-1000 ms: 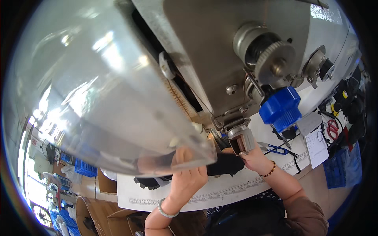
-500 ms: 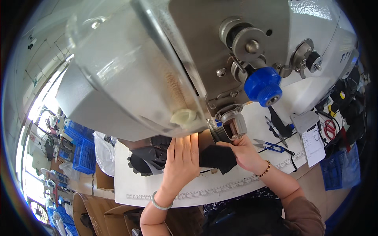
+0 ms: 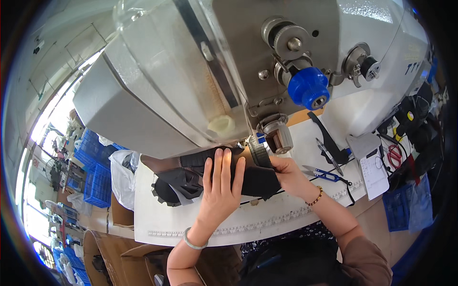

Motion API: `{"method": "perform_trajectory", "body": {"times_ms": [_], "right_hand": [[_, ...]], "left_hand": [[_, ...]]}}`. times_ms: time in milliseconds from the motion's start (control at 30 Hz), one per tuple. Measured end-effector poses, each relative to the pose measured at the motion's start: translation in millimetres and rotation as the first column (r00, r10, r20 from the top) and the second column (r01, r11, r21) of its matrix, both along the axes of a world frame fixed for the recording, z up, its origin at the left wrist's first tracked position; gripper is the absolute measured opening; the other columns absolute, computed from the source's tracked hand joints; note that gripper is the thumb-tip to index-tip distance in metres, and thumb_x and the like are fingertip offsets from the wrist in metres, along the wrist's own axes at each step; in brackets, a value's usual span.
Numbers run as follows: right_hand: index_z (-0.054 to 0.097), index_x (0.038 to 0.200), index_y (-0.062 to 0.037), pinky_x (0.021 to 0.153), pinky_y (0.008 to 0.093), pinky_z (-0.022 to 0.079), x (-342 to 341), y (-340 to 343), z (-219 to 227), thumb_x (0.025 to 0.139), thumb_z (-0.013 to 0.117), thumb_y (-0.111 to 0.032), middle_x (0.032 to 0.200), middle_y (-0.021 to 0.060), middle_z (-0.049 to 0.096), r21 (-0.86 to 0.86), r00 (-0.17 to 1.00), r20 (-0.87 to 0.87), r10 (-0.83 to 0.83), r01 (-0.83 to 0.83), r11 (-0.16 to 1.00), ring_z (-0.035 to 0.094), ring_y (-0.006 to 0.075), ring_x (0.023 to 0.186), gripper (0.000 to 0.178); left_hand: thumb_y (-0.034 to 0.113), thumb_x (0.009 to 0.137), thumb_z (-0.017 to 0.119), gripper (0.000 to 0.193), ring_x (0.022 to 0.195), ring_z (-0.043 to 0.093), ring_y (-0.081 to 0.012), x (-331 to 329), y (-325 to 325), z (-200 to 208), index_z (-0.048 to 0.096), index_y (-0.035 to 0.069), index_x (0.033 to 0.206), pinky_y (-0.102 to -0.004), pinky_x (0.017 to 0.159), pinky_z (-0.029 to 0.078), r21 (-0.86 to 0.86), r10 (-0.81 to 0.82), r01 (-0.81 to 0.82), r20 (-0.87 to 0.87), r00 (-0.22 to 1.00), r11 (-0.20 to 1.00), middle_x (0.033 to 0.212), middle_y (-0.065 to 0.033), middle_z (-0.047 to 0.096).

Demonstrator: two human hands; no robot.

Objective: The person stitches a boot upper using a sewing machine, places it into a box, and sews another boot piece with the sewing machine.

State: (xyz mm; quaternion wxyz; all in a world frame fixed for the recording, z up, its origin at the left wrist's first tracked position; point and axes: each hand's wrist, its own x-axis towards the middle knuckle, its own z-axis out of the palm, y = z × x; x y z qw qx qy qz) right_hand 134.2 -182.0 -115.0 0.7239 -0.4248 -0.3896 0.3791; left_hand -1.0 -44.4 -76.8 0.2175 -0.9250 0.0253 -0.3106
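- Steadying the black cloth [image 3: 257,181] seems the step I have in hand; it lies over the white table [image 3: 160,221], its far side beneath the sewing machine [image 3: 238,52].
- My left hand [image 3: 220,195] lies flat on it, fingers straight, slightly spread.
- My right hand [image 3: 292,178] meets its right edge; I can't tell whether the partly hidden fingers grip.
- Next, I'd judge, calls for gentle, even guiding.

Black fabric piece [image 3: 257,182] (bunched and creased at left) across the white tabletop [image 3: 164,219]
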Motion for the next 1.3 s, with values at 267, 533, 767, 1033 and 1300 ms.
{"method": "perform_trajectory", "body": {"times_ms": [267, 533, 767, 1033, 1300], "right_hand": [[0.047, 0.125, 0.0019, 0.072, 0.0159, 0.046, -12, -18, 12, 0.091, 0.056, -0.018, 0.099, 0.0011, 0.060, 0.102, 0.889, -0.434, 0.148, -0.115, 0.988, 0.054, 0.0023, 0.086, 0.040], [0.051, 0.120, -0.0001, 0.062, 0.0168, 0.047, -26, -7, 10, 0.092, 0.055, -0.019, 0.094, 0.0000, 0.060, -0.009, 0.991, -0.111, -0.076, 0.076, 0.997, 0.055, 0.0017, 0.077, 0.034], [0.054, 0.116, 0.0007, 0.072, 0.0196, 0.047, -25, 0, 8, 0.091, 0.056, -0.016, 0.097, 0.0021, 0.061, 0.044, 0.968, -0.238, -0.081, 0.094, 0.995, 0.056, 0.0042, 0.085, 0.031], [0.057, 0.110, 0.0024, 0.078, 0.0229, 0.048, -30, 1, 12, 0.089, 0.057, -0.011, 0.101, 0.0053, 0.063, 0.113, 0.794, -0.604, 0.063, 0.008, 0.994, 0.059, 0.0088, 0.090, 0.025], [0.054, 0.111, 0.0014, 0.082, 0.0269, 0.049, -39, 1, 3, 0.091, 0.047, -0.015, 0.105, 0.0078, 0.062, 0.168, 0.757, -0.651, 0.053, 0.075, 0.983, 0.060, 0.0141, 0.094, 0.027]], "left_hand": [[0.012, 0.083, 0.045, 0.044, 0.119, 0.044, -0.0416, -2, -12, 12, 0.043, -0.004, 0.124, -0.0517, 0.101, 0.033, 0.146, 0.136, -0.120, -0.107, 0.985, 0.982, 0.125, -0.0302, 0.044], [0.003, 0.072, 0.049, 0.052, 0.121, 0.039, -0.0447, 1, -6, 9, 0.040, -0.008, 0.122, -0.0543, 0.102, 0.030, 0.061, 0.020, -0.018, -0.046, 0.999, 0.998, 0.127, -0.0311, 0.039], [0.009, 0.083, 0.047, 0.042, 0.120, 0.044, -0.0402, -1, -4, -4, 0.044, -0.002, 0.123, -0.0519, 0.101, 0.033, -0.034, 0.123, -0.127, -0.081, 0.989, 0.991, 0.125, -0.0286, 0.046], [0.009, 0.087, 0.050, 0.026, 0.116, 0.051, -0.0293, 24, 14, -50, 0.055, 0.005, 0.112, -0.0434, 0.106, 0.025, 0.058, -0.113, 0.097, 0.505, 0.856, 0.994, 0.113, -0.0137, 0.060], [0.003, 0.079, 0.050, 0.033, 0.111, 0.055, -0.0231, -27, 3, 45, 0.060, 0.001, 0.111, -0.0343, 0.099, 0.039, -0.005, -0.150, 0.150, -0.121, 0.981, 0.989, 0.114, -0.0115, 0.061]]}}
